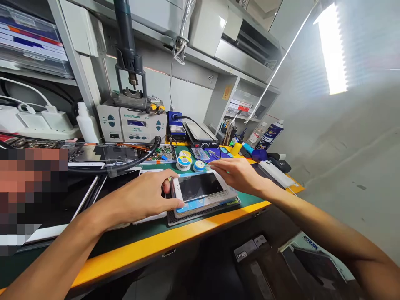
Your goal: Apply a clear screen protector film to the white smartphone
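A white-framed smartphone (201,186) with a dark screen lies face up on a pale, blue-marked block (200,204). Beneath that is a dark perforated pad (187,219). My left hand (146,195) grips the phone's left end, thumb on the near edge and fingers at the far edge. Over the far right corner, my right hand (239,175) has its fingers drawn together and pointing left. A pale bit shows at its fingertips, too small to make out. Just behind the phone stand solder wire spools (183,161) and a small round blue-and-white tin (199,166).
Tablets or screens (103,187) lie to the left. Behind are a hot air station (137,125), a white bottle (87,123) and a tray of circuit boards (165,154). A spray can (270,134) and a white device (276,174) are right. The bench's yellow edge (175,233) runs in front.
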Motion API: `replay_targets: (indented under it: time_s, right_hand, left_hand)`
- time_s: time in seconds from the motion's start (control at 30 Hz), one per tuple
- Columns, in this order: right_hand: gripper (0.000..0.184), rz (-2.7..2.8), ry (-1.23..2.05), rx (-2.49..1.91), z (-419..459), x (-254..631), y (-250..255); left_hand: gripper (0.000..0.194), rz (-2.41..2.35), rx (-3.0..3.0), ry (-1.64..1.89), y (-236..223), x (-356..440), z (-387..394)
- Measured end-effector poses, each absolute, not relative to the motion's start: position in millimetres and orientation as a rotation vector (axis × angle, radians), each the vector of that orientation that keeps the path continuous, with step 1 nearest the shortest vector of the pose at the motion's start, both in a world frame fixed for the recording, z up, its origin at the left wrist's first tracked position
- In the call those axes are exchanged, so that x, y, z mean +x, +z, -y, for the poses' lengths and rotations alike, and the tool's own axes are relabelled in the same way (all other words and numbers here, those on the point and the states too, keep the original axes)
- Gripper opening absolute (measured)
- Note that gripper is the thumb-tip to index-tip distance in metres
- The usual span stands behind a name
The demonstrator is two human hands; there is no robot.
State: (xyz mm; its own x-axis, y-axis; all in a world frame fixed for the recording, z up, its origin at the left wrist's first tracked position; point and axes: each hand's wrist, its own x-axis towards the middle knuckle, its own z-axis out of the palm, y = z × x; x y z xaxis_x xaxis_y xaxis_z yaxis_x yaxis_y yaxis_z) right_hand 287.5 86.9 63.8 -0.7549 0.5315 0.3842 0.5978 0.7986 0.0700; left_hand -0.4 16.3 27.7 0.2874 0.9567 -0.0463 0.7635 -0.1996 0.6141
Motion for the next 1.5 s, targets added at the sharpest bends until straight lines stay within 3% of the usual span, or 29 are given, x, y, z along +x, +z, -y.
replay_targets:
  time_s: [0.27, 0.4, 0.5, 0.87, 1.5]
  right_hand:
    - [0.027, 2.489, 0.491, -1.305, -64.1, 294.9, 102.0]
    - [0.035, 2.082, 0.989, -1.643, -75.8, 288.3, 94.2]
    - [0.042, 1.956, 1.159, -1.676, -89.1, 285.0, 80.8]
    - [0.033, 1.936, 1.252, -1.62, -97.2, 266.8, 67.8]
    - [0.029, 1.973, 1.269, -1.61, -106.2, 269.7, 71.1]
  left_hand:
    - [0.06, -1.534, 2.025, 0.454, 27.2, -3.0, -14.5]
    - [0.064, -1.524, 2.024, 0.461, 25.1, -4.0, -15.6]
    - [0.065, -1.52, 2.008, 0.458, 22.8, -4.6, -17.2]
    - [0.06, -1.536, 2.017, 0.428, 22.8, -4.2, -16.2]
    - [0.069, -1.513, 1.982, 0.444, 24.1, -3.7, -16.5]
